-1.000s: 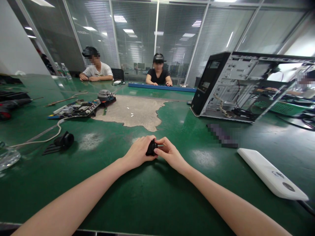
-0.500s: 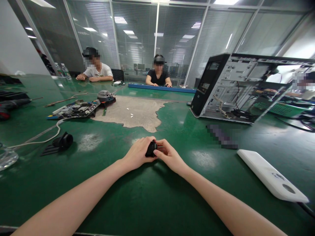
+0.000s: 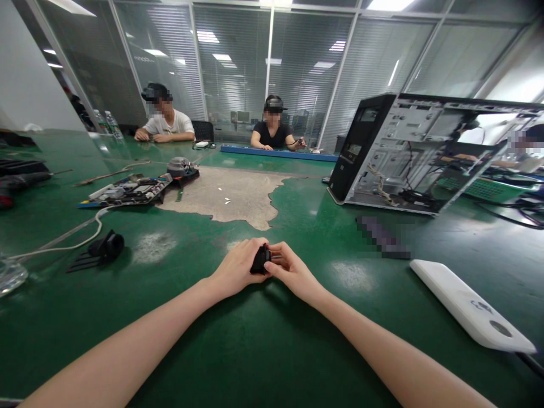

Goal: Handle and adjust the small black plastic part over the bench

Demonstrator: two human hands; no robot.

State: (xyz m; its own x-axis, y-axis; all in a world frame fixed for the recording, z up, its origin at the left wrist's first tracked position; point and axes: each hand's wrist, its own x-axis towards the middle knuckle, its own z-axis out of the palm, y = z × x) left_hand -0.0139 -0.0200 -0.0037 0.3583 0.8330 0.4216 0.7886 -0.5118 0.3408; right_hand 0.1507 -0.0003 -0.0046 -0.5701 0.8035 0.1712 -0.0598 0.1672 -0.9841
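A: So what are the hands gripping?

B: The left hand (image 3: 238, 266) is wrapping round a small, black, plastic-looking piece (image 3: 259, 262), and the right hand (image 3: 295, 272) is pinching its right side with thumb and fingertips.

A: Whereabouts?

B: They're holding it inward from the middle of the near edge of the glossy green worktop (image 3: 263, 351).

A: How should that be going?

B: Best with the left palm bracing it and the right fingertips pressing lightly, in line with it; twisting could be straining it, I'd judge.

A: What are we missing?

B: Fingers are covering most of it, and I can't tell whether it's touching the worktop. Further out, blurring blocks are masking a dark purplish object (image 3: 380, 237) towards the right edge, and the frame is cutting off a clear, shiny item (image 3: 12, 276) at the left.
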